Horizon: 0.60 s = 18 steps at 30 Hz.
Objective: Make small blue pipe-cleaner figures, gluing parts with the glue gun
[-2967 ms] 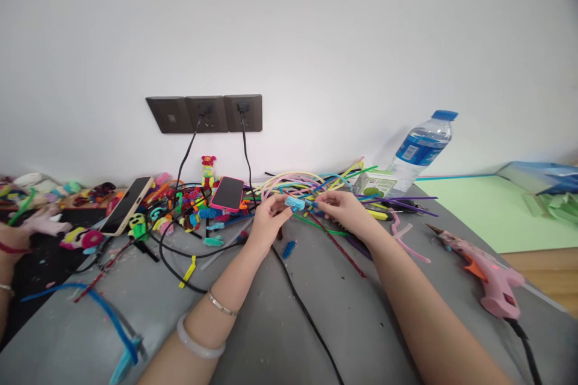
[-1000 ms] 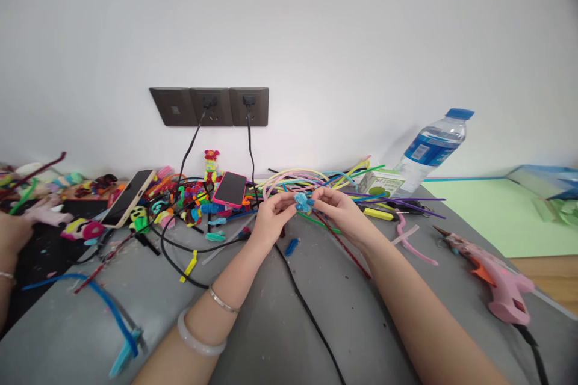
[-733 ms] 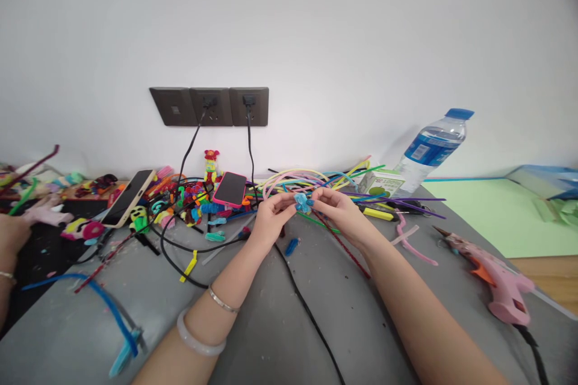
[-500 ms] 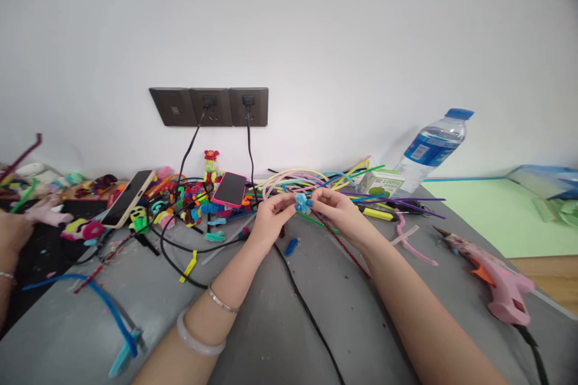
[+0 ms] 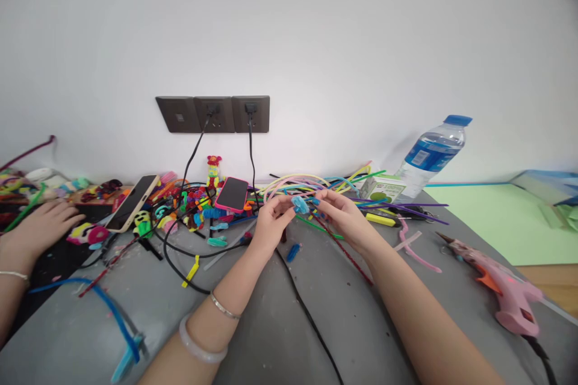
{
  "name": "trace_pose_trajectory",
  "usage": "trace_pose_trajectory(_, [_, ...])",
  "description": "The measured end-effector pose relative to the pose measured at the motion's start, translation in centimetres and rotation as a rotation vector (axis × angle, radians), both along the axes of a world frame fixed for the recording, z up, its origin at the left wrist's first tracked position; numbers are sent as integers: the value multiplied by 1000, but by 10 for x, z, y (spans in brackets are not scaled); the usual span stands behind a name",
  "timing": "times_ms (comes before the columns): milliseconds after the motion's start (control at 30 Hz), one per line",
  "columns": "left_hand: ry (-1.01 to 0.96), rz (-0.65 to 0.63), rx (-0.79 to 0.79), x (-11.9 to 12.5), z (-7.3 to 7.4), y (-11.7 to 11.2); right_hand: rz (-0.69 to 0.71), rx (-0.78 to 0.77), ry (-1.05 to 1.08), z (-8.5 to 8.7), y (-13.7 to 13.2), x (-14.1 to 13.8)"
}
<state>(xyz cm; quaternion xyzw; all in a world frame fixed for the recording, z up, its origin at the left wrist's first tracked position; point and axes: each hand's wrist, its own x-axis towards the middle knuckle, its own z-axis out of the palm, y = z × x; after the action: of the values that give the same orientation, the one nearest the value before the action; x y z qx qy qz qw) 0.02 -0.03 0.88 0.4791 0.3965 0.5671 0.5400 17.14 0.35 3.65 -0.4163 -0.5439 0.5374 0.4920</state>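
One blue piece (image 5: 300, 205) in left fingers (image 5: 279, 200); two phones (image 5: 232, 194).

Between the person and their left hand (image 5: 273, 219) and right hand (image 5: 338, 215), a stretch of grey table (image 5: 257, 343) lay open, crossed by a black cord (image 5: 303, 308) with a short blue piece (image 5: 293, 252) beside it. Beyond both hands, a tangle of fuzzy sticks (image 5: 295, 181) barred any low way to the wall (image 5: 316, 60); above it the air was free. A bottle (image 5: 436, 153) and a box (image 5: 383, 188) blocked the far right, while bare table separated the right arm from a glue gun (image 5: 510, 292). Leftward, looped cable (image 5: 168, 248) and a pink-edged phone (image 5: 232, 194) stood in the way.
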Motion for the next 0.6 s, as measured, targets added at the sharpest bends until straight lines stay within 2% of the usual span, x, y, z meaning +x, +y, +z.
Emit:
trace_pose_trajectory(300, [-7,-18,73,0,0,0,104,-106,46,-8,-2,-2])
trace_pose_trajectory(600, [-19,-38,99,1,-1,0,131,-153,69,-6,-5,-5])
